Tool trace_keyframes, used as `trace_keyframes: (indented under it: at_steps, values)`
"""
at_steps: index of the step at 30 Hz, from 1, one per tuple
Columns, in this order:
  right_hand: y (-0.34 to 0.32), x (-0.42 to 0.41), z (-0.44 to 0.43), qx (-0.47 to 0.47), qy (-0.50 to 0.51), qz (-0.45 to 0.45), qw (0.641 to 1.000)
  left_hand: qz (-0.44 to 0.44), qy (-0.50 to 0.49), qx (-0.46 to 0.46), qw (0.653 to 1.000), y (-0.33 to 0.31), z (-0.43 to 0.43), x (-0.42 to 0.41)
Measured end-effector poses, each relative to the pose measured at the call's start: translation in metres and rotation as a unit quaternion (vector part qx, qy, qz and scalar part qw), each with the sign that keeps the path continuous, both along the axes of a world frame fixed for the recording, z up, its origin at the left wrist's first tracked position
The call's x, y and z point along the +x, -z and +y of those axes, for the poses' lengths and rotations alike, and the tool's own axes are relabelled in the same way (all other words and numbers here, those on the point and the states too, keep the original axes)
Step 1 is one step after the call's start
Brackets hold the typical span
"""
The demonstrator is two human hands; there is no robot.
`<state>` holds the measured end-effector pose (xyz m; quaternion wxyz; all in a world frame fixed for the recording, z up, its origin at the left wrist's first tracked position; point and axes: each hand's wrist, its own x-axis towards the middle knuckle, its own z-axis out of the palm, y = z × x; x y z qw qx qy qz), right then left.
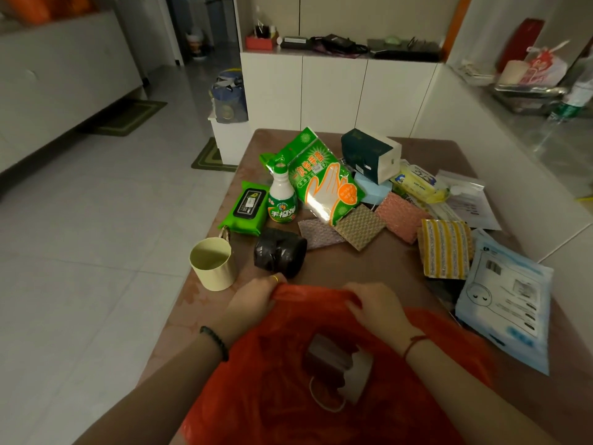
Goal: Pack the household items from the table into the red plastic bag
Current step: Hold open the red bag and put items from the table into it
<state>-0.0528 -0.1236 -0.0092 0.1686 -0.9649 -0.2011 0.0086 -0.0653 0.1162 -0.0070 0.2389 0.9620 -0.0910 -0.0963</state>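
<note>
Head view looks down on a brown tabletop (369,264) where both hands pinch the far edge of the red plastic bag (288,380). Left hand (256,295) is closed on the bunched rim; right hand (373,303) grips the rim just beside it, fingers curled over the plastic. Bag lies at the near end of the tabletop. Beyond the bag sit a black roll (279,253), a cream cup (212,262), a green bottle (282,197) and striped scouring pads (446,248).
</note>
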Motion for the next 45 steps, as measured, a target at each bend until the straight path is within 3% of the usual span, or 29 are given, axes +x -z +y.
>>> trace_keyframes:
  at_steps: [4,6,8,10,12,15,18,21,23,28,31,36,38,41,42,45]
  values:
    - [-0.014,0.029,0.012,0.137,0.054,-0.011,0.989,-0.047,-0.055,-0.046,0.996,-0.009,0.005,0.027]
    - [-0.023,0.048,0.016,0.117,0.025,0.021,0.993,-0.038,-0.066,-0.065,0.995,-0.016,0.008,0.041]
    - [-0.038,0.067,0.019,0.046,-0.043,0.164,0.984,0.065,-0.024,-0.074,0.995,-0.024,0.013,0.049]
    - [-0.055,0.083,0.023,-0.001,-0.106,0.329,0.938,0.215,0.025,-0.105,0.971,-0.033,0.022,0.052]
    - [-0.066,0.098,0.034,0.085,-0.104,0.371,0.919,0.252,-0.006,-0.209,0.945,-0.038,0.024,0.054]
    - [-0.060,0.119,0.064,0.231,-0.002,0.278,0.932,0.123,-0.204,-0.400,0.885,-0.029,0.017,0.074]
    - [-0.026,0.135,0.095,0.159,-0.017,0.238,0.958,0.047,-0.310,-0.292,0.903,-0.002,0.013,0.096]
    - [0.011,0.138,0.117,0.070,-0.052,0.265,0.960,0.125,-0.370,-0.304,0.869,0.024,0.007,0.101]
    - [0.022,0.137,0.123,0.068,-0.043,0.255,0.964,0.126,-0.387,-0.336,0.849,0.030,0.005,0.099]
    - [-0.003,0.131,0.112,0.126,-0.038,0.159,0.979,0.086,-0.313,-0.379,0.867,0.012,0.009,0.089]
    - [-0.040,0.114,0.098,0.220,-0.006,0.100,0.970,0.002,-0.236,-0.423,0.875,-0.023,0.007,0.063]
    - [-0.087,0.058,0.070,0.410,-0.062,0.157,0.896,-0.054,-0.108,-0.302,0.946,-0.040,0.017,0.002]
    - [-0.089,0.032,0.062,0.425,-0.127,0.214,0.870,-0.035,-0.021,-0.155,0.987,-0.049,0.021,-0.020]
    - [-0.068,0.002,0.060,0.287,-0.217,0.232,0.904,0.005,-0.044,0.059,0.997,-0.048,0.030,-0.034]
    - [-0.058,-0.004,0.062,0.233,-0.242,0.225,0.915,0.023,-0.057,0.076,0.995,-0.042,0.031,-0.032]
    - [-0.031,-0.010,0.068,0.128,-0.279,0.198,0.931,0.074,-0.095,-0.003,0.993,-0.018,0.038,-0.020]
